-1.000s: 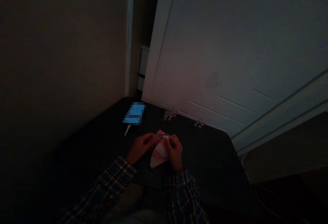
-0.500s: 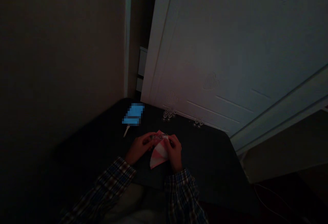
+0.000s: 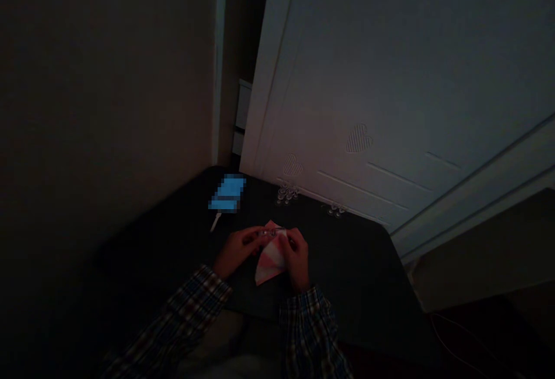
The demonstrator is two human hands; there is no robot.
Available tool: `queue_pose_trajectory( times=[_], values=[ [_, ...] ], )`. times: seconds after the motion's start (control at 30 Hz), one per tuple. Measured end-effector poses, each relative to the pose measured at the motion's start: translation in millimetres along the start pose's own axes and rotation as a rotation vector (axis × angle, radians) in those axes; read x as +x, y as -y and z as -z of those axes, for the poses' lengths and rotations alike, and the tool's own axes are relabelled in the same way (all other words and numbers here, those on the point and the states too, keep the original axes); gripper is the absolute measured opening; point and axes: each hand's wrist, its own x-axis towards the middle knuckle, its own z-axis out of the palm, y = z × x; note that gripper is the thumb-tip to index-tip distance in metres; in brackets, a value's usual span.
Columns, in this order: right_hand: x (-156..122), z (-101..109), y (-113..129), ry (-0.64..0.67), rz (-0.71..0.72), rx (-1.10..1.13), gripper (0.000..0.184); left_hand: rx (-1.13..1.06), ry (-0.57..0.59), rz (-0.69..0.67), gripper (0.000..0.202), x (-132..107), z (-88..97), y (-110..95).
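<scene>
A pink-and-white cloth [image 3: 270,257] hangs between my two hands, its lower corner pointing down toward me. My right hand [image 3: 297,257] is closed, pinching the cloth's upper right part. From the other side, my left hand [image 3: 237,249] is closed with its fingertips on a small shiny piece [image 3: 269,233] with round parts, which lies against the top of the cloth. In this dim light I cannot make out its exact kind. Both hands are just above the dark table [image 3: 347,263].
Near the table's back edge sit a cluster of small shiny ringed pieces [image 3: 287,193] and a smaller group [image 3: 336,210]. A pixelated blue screen [image 3: 228,192] with a white cable [image 3: 215,222] lies at the back left. Behind rises a white panel [image 3: 381,78] with heart patterns.
Both hands keep their hold on the cloth and shiny piece, with only slight finger movement. The whole view has shifted a little, and the picture is darker.
</scene>
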Motion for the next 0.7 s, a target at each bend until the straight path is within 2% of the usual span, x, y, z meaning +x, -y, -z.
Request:
queue_pose_trajectory(
  times=[0.13, 0.37, 0.7],
  values=[
    [-0.3, 0.1, 1.8, -0.015, 0.013, -0.01, 0.019, 0.006, 0.043, -0.008, 0.047, 0.1, -0.5, -0.3],
    [-0.3, 2.5, 4.3, 0.006, 0.013, -0.012, 0.019, -0.026, 0.051, 0.0, 0.046, -1.8, -1.5, -1.8],
    [0.2, 2.2, 1.8, 0.016, -0.002, -0.014, 0.019, 0.018, 0.002, -0.005, 0.047, -1.1, -0.9, -2.6]
  ],
)
